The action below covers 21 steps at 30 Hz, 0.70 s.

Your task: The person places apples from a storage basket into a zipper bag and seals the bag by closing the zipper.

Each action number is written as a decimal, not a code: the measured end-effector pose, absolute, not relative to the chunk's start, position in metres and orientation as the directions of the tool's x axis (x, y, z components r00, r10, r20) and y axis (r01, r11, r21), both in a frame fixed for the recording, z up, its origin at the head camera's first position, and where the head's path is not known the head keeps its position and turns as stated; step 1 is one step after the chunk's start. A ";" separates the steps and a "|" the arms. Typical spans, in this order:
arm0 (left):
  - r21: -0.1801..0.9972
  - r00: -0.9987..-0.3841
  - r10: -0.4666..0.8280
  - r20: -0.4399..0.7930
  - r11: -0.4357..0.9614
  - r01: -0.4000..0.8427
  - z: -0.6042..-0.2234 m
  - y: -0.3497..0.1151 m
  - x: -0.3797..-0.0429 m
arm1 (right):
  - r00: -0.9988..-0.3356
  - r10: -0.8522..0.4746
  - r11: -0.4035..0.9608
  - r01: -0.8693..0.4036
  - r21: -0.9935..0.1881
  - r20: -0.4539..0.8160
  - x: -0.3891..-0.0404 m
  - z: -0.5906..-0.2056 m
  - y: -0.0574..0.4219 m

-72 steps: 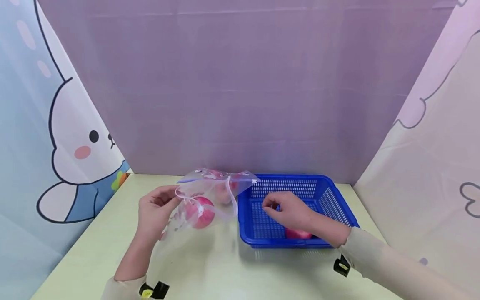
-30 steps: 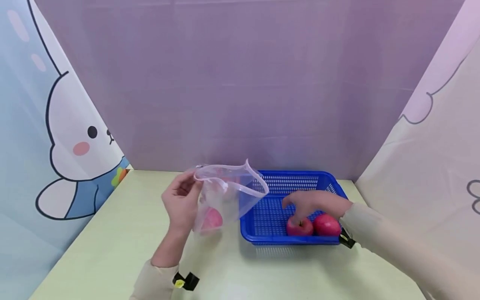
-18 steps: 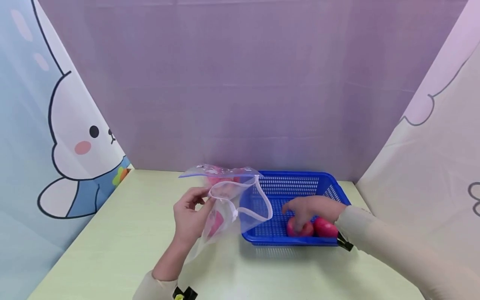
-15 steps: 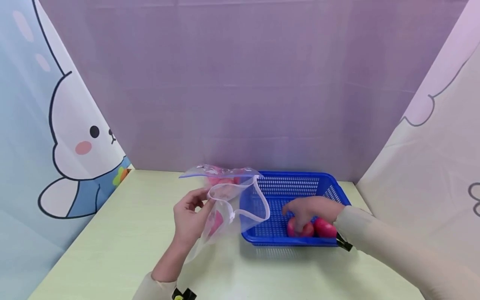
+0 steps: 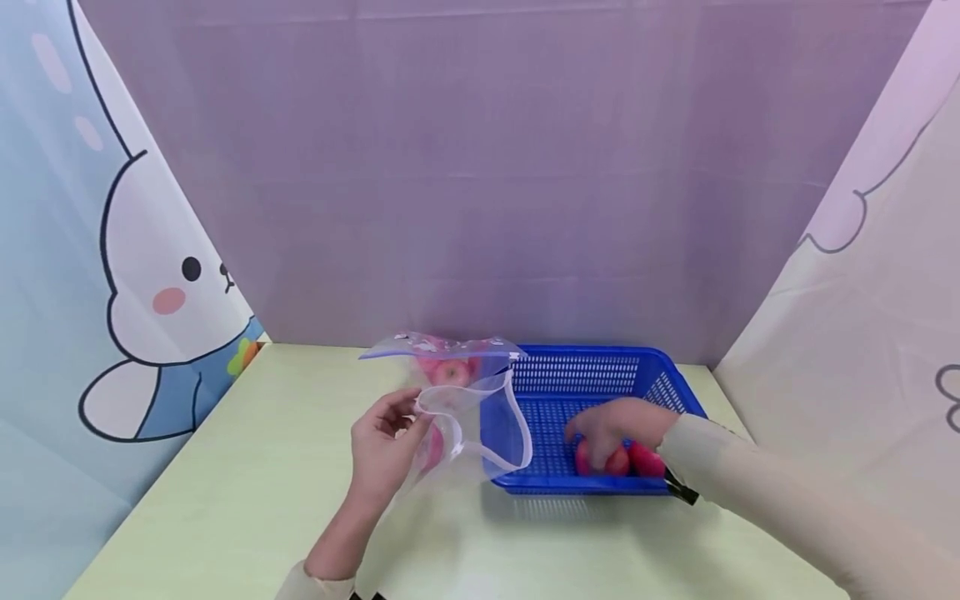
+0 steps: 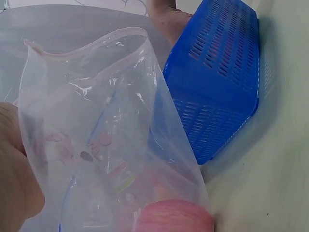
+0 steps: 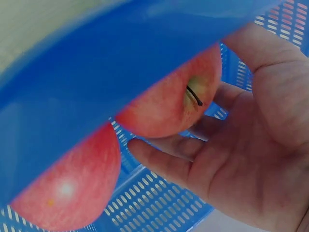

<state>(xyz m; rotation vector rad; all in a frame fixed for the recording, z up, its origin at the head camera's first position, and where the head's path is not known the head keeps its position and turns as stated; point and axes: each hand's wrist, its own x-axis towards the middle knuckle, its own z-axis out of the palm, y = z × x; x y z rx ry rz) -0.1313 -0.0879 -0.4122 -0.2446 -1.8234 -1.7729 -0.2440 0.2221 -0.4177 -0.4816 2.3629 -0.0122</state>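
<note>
My left hand pinches the rim of a clear plastic zip bag with a pale pink mouth, which hangs open toward the basket. An apple shows through the plastic low in the left wrist view; whether it lies inside the bag is hard to tell. Inside the blue basket, my right hand curls its fingers round a red apple with a dark stem. A second red apple lies beside it. The basket's front rim hides part of both apples in the right wrist view.
Behind the held bag stands another clear bag with a blue zip strip and apples in it, against the purple backdrop. The pale yellow-green table runs under everything. Patterned cloth hangs on both sides.
From above the basket, my right hand has come down to the apple near the front rim, its fingers now round it. My left hand has shifted right with the bag, whose mouth now overlaps the basket's left side.
</note>
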 end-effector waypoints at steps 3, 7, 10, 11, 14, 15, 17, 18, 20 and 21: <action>0.867 -0.826 -0.266 0.498 0.111 0.487 -0.414 -0.088 -0.131 | -0.674 -0.350 0.919 -0.380 -0.101 -0.650 -0.245 -0.420 0.221; 0.872 -0.830 -0.267 0.490 0.128 0.473 -0.416 -0.089 -0.131 | -0.672 -0.346 0.907 -0.418 -0.050 -0.654 -0.246 -0.421 0.219; 0.870 -0.827 -0.268 0.493 0.139 0.474 -0.416 -0.090 -0.129 | -0.665 -0.339 0.906 -0.422 -0.040 -0.666 -0.247 -0.422 0.217; 0.868 -0.826 -0.268 0.496 0.139 0.476 -0.416 -0.091 -0.129 | -0.665 -0.332 0.907 -0.420 -0.033 -0.669 -0.247 -0.422 0.216; 0.871 -0.832 -0.257 0.491 0.143 0.470 -0.415 -0.091 -0.129 | -0.664 -0.318 0.913 -0.407 -0.029 -0.676 -0.249 -0.421 0.214; 0.875 -0.838 -0.251 0.484 0.142 0.462 -0.414 -0.091 -0.129 | -0.666 -0.311 0.915 -0.403 -0.024 -0.678 -0.250 -0.421 0.214; 0.886 -0.854 -0.236 0.464 0.143 0.442 -0.414 -0.091 -0.128 | -0.661 -0.310 0.916 -0.399 -0.029 -0.684 -0.251 -0.421 0.214; 0.891 -0.863 -0.223 0.454 0.144 0.431 -0.414 -0.091 -0.128 | -0.657 -0.319 0.910 -0.413 -0.028 -0.683 -0.251 -0.421 0.214; 0.894 -0.873 -0.199 0.445 0.157 0.420 -0.414 -0.091 -0.128 | -0.650 -0.333 0.899 -0.438 -0.021 -0.683 -0.252 -0.421 0.215; 0.894 -0.876 -0.191 0.444 0.166 0.417 -0.415 -0.091 -0.127 | -0.645 -0.344 0.889 -0.457 -0.016 -0.683 -0.252 -0.420 0.215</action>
